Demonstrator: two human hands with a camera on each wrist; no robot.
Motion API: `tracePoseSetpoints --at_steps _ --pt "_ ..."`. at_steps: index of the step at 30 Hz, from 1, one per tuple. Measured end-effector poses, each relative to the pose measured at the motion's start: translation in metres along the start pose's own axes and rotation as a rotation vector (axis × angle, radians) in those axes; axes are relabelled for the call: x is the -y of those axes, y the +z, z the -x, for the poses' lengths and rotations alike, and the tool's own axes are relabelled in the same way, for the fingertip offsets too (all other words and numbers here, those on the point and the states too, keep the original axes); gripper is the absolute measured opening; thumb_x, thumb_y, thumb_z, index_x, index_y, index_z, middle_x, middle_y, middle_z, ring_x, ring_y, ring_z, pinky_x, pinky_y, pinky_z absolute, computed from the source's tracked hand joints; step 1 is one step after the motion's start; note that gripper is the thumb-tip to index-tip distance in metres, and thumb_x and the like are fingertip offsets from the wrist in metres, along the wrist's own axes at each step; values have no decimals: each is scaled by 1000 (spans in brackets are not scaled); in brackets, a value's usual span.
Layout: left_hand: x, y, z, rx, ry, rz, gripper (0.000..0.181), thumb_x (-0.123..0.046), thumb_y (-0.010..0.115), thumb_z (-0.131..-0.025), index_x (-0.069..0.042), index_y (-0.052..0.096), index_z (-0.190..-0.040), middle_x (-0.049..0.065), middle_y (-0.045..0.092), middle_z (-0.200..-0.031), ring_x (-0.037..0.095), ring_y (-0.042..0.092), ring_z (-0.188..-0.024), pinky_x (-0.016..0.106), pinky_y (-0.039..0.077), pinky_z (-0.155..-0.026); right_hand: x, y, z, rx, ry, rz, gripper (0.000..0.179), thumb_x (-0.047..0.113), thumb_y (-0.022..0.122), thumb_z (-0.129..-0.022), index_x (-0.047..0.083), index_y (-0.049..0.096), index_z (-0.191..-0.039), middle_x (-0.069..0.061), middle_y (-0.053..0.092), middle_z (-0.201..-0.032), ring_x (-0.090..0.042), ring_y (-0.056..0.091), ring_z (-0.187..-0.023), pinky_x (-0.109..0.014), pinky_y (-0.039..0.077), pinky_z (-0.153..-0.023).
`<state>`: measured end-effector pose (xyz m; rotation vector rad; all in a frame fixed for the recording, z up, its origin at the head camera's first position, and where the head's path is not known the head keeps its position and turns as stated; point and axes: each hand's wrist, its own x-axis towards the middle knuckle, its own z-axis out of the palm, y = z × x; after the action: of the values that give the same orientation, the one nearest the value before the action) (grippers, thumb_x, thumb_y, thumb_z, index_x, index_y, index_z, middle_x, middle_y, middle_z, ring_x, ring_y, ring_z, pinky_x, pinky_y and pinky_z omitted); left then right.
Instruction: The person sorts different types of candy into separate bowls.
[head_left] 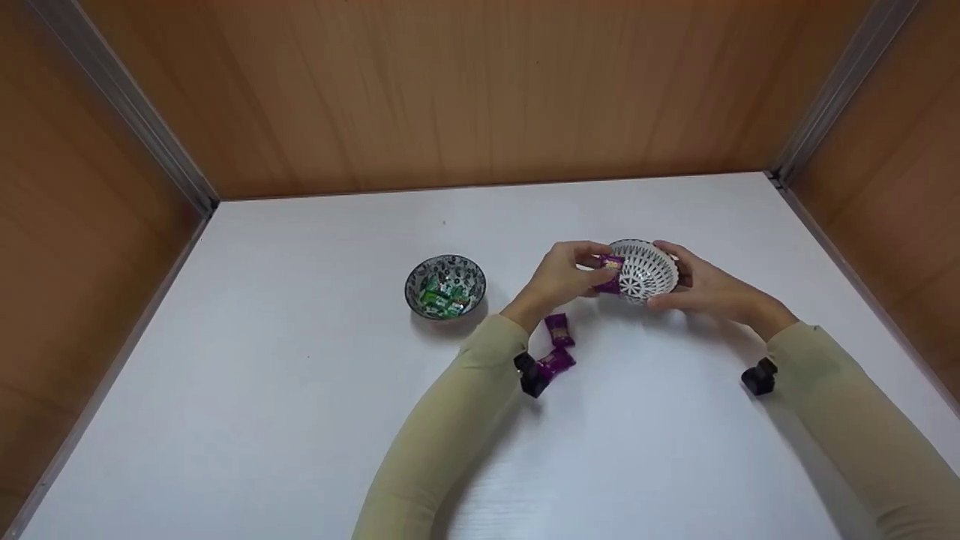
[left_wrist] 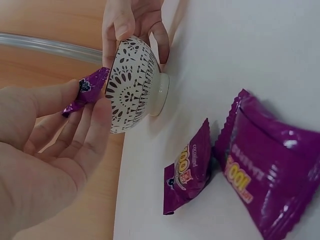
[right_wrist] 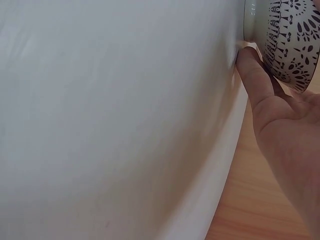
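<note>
Left hand [head_left: 564, 271] pinching a purple packet [head_left: 612, 274] — I see it just beside the rim of a white patterned bowl [head_left: 648, 271], which the right hand [head_left: 705, 286] grips. Two other purple packets [head_left: 559, 330] lie on the tabletop [head_left: 262, 375] — green packets [head_left: 442, 302] sit in the dark-rimmed bowl [head_left: 450, 270].

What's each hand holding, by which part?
The left hand pinches a purple candy across its middle; the right hand holds the white bowl by its right side.

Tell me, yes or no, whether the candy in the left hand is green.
No, the left hand pinches a purple candy, while the green candies lie in the dark-patterned bowl.
</note>
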<state>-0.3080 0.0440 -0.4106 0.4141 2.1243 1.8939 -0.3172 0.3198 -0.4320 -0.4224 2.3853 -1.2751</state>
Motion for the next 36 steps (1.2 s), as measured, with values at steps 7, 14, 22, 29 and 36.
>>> tracePoseSetpoints --at_steps 7,14,22,29,36 --pt "-4 1 -6 -75 2 83 38 1 73 -92 0 66 -130 6 68 -103 17 69 -93 27 60 -76 -1 0 -2 3 -32 -8 107 30 81 -89 18 5 -164 -16 30 -159 -31 36 -142 -14 40 -100" --pt "-6 9 -11 -74 -1 114 41 4 74 -90 -2 67 -130 5 67 -104 16 68 -95 25 59 -76 -2 -2 -2 -4 -27 -1 106 30 81 -89 19 7 -164 -16 30 -159 -30 36 -142 -16 39 -100" --pt "-5 20 -15 -55 -8 89 40 3 74 -90 -2 67 -129 4 66 -102 14 67 -94 22 59 -76 -5 -2 -2 13 -31 -42 106 27 80 -90 18 4 -164 -18 27 -160 -33 35 -143 -15 43 -98" --pt "-2 24 -19 -81 -30 36 43 5 75 -89 -3 67 -130 8 70 -110 12 66 -93 20 58 -75 -4 0 -4 17 -31 -38 106 28 80 -90 18 4 -164 -19 29 -159 -34 38 -141 -18 45 -98" --pt "-3 26 -19 -68 -28 60 37 5 74 -89 -3 69 -125 14 68 -116 13 66 -90 22 59 -74 -4 -2 -2 -4 -16 -40 104 27 81 -89 22 7 -164 -16 32 -158 -31 40 -139 -19 46 -96"
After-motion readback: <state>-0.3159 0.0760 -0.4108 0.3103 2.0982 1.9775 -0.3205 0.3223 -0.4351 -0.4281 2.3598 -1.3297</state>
